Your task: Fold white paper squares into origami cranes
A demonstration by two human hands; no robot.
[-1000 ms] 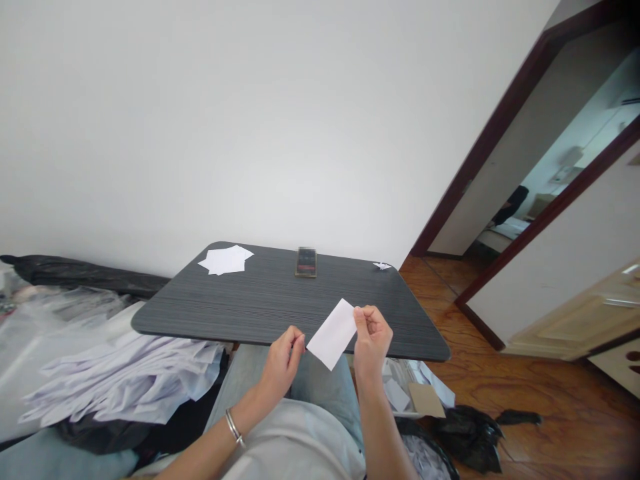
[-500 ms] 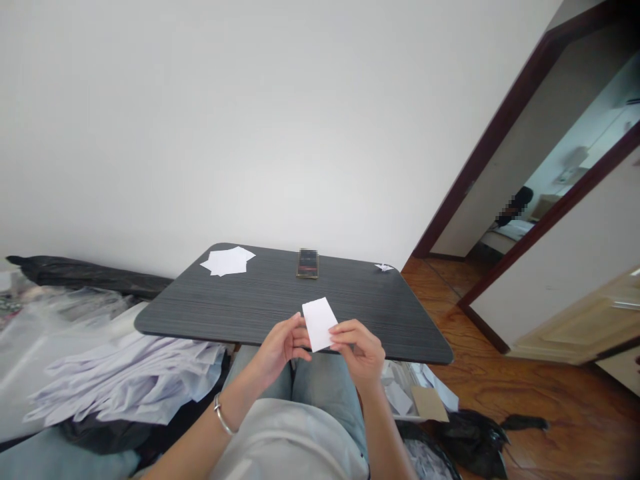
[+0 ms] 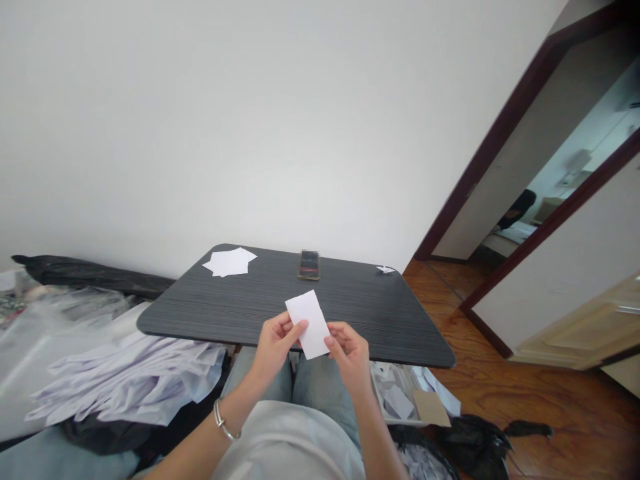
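Observation:
A small white sheet of paper (image 3: pixel 310 320) is held tilted above the near edge of the dark table (image 3: pixel 250 307). My left hand (image 3: pixel 278 341) pinches its left side, thumb on top and fingers behind. My right hand (image 3: pixel 347 348) grips its lower right corner between thumb and fingers. Beyond the hands, a phone (image 3: pixel 309 265) lies at the table's far edge. Several white paper sheets (image 3: pixel 229 262) overlap in a loose pile at the far left corner. A small folded white paper piece (image 3: pixel 385 269) sits at the far right corner.
A white wall (image 3: pixel 300 133) rises behind the table. Heaped white cloth (image 3: pixel 135 380) and plastic wrapping lie at the left. Below the table's right side stand a box of papers (image 3: pixel 397 400) and a black bag (image 3: pixel 475 440) on the wooden floor. In the doorway's far room, a person (image 3: pixel 517 208) is partly visible.
My left hand has closed onto the paper, which it was beside with fingers apart. The paper has shifted slightly left, with my right hand still holding its corner.

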